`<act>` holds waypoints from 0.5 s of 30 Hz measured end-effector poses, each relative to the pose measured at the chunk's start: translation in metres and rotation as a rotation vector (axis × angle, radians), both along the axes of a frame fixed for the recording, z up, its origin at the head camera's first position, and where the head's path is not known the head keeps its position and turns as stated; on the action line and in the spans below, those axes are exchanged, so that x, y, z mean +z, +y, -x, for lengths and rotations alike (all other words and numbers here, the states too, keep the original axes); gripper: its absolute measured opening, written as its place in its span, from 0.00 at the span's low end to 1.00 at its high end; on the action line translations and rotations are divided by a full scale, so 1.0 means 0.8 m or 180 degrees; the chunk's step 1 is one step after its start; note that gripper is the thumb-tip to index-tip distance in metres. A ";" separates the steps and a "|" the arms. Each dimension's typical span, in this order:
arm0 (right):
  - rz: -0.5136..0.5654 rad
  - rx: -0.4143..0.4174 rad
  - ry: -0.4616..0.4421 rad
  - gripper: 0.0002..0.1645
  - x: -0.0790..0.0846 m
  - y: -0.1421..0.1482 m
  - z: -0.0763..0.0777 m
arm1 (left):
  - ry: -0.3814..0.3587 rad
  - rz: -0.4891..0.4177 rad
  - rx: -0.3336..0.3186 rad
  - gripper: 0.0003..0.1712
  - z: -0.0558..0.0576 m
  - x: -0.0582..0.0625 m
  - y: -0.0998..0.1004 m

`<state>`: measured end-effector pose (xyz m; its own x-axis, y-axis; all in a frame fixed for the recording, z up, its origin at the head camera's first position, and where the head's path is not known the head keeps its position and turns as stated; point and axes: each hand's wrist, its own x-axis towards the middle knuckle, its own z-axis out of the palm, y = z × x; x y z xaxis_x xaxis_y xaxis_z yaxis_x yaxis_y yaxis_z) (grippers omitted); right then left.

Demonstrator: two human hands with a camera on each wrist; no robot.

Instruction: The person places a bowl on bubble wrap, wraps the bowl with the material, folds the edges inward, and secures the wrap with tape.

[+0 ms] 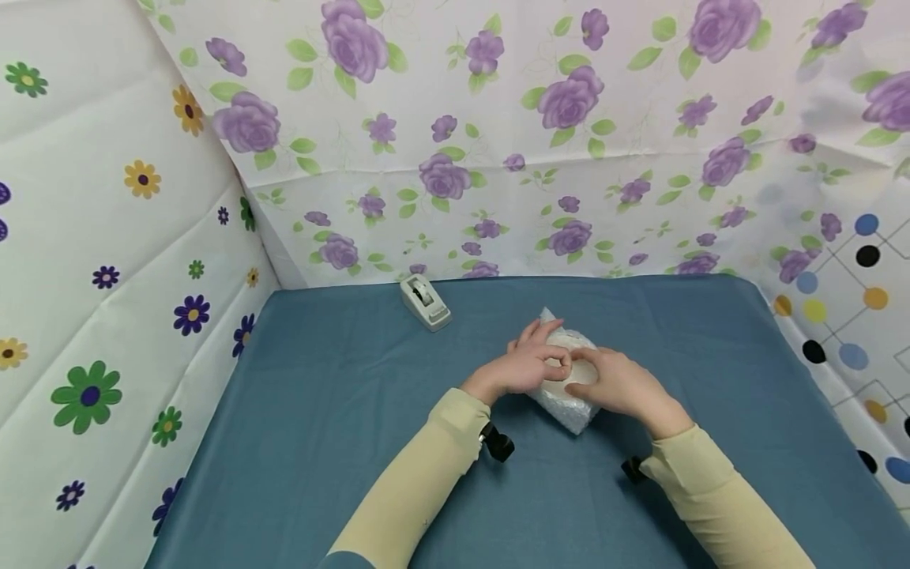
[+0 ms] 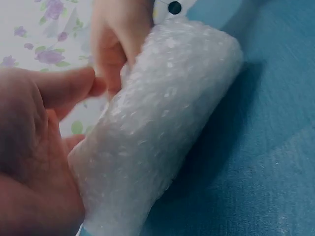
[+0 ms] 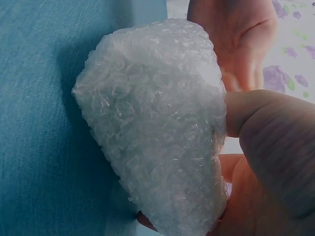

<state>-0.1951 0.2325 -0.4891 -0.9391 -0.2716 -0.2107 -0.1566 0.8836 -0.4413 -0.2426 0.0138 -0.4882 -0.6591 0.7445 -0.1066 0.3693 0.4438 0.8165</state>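
A package in bubble wrap [image 1: 571, 412], with a pale round face on top, lies on the table between both hands. My left hand [image 1: 524, 367] holds its left side, thumb and index finger meeting over the top while other fingers reach across the far side. From the right, my right hand [image 1: 626, 387] grips the package with thumb and fingers bent over the upper face. The right wrist view shows the right thumb [image 3: 266, 118] against the edge of the clear, bubbled wrap [image 3: 152, 123]. In the left wrist view the wrap [image 2: 157, 118] hides part of the left fingers.
A white tape dispenser [image 1: 425, 302] stands near the table's back edge, left of the package. Blue cloth [image 1: 341, 395] covers the table. Flowered sheets [image 1: 441, 142] hang behind and at the left, with a dotted sheet [image 1: 846, 316] at the right.
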 end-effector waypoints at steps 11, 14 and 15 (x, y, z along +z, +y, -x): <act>0.0007 0.0005 -0.0010 0.39 0.001 -0.001 -0.002 | -0.0597 -0.0444 -0.0100 0.18 0.009 -0.004 -0.012; 0.0018 0.0016 0.0006 0.38 0.001 0.000 -0.002 | -0.0581 -0.0423 -0.0069 0.16 0.008 -0.004 -0.012; 0.0022 0.0018 0.0010 0.38 0.001 0.000 -0.002 | -0.0564 -0.0409 -0.0068 0.16 0.008 -0.004 -0.011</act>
<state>-0.1934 0.2327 -0.4880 -0.9382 -0.2784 -0.2058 -0.1630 0.8796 -0.4468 -0.2489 0.0047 -0.4915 -0.6224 0.7730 -0.1227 0.2231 0.3255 0.9189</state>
